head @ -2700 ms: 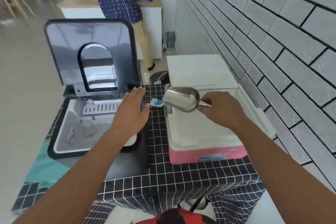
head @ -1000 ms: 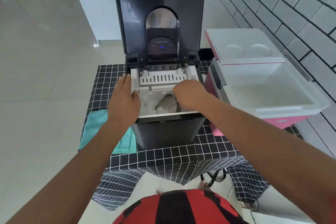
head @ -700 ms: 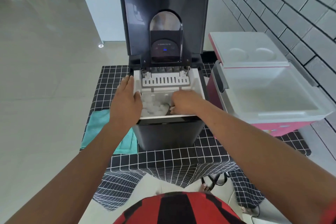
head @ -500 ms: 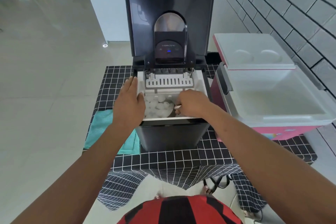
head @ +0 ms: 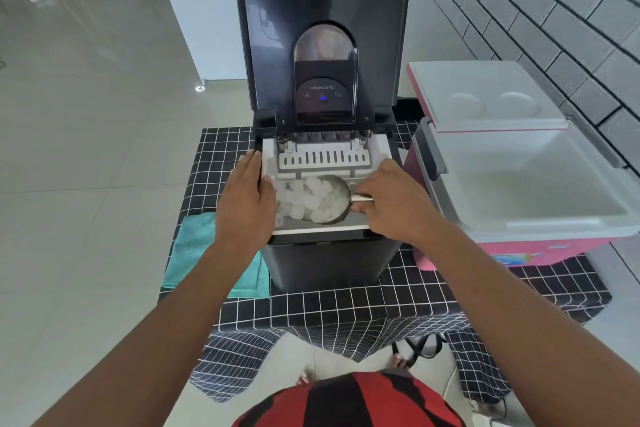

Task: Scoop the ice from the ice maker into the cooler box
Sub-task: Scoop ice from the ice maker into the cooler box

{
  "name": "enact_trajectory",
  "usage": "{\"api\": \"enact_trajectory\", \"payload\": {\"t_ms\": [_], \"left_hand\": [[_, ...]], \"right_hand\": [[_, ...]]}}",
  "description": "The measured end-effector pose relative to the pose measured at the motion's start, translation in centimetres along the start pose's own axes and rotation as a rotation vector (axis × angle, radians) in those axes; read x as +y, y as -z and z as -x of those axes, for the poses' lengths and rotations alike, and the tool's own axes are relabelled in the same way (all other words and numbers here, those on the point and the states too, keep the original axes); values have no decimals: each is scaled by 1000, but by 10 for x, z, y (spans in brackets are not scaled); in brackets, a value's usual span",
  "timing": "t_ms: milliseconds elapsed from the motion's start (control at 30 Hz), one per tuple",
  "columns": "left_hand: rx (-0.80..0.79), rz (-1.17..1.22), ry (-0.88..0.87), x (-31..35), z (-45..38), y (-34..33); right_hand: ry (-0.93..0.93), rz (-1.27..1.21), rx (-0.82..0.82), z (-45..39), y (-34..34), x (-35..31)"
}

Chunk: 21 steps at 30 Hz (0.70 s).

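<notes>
**Scoop full of ice inside the ice maker**

A teal cloth (head: 194,250) lies at the left of the checked surface (head: 346,305), partly under the left forearm. The left hand (head: 244,204) lies flat along the left rim of the ice maker (head: 325,260), fingers straight and together, pointing away from the person, thumb over the inner edge; its grip is relaxed and holds nothing.

The ice maker stands mid-surface with its black lid (head: 322,28) raised upright. Its white bin holds a heap of ice (head: 294,196) below a slotted white tray. The metal scoop (head: 332,199) sits inside the bin, over the ice, its bowl loaded with ice. Its long axis runs left to right: the open mouth points left toward the left hand, the handle points right.

The right hand (head: 394,204) reaches in from the right rim, fingers and thumb curled and clamped on the scoop handle, knuckles up.

Just right of the ice maker stands the pink cooler (head: 519,184), lid (head: 485,97) swung back. Its white inside shows no ice.
</notes>
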<state>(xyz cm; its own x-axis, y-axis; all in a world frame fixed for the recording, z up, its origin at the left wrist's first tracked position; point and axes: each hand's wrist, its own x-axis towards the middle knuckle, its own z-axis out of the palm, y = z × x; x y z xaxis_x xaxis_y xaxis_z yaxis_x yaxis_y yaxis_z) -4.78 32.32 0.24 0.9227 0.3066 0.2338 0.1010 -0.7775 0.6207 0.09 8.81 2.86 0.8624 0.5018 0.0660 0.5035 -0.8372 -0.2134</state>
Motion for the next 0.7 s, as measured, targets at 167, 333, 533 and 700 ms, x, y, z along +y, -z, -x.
{"api": "enact_trajectory", "payload": {"t_ms": [167, 333, 533, 700], "left_hand": [[5, 8, 3, 0, 0, 0], [6, 1, 3, -1, 0, -1], [-8, -59, 4, 2, -1, 1], [25, -144, -83, 27, -13, 1]], "right_hand": [[53, 22, 88, 0, 8, 13], [12, -64, 132, -1, 10, 30], [25, -98, 182, 1, 14, 46], [82, -159, 218, 6, 31, 65]]}}
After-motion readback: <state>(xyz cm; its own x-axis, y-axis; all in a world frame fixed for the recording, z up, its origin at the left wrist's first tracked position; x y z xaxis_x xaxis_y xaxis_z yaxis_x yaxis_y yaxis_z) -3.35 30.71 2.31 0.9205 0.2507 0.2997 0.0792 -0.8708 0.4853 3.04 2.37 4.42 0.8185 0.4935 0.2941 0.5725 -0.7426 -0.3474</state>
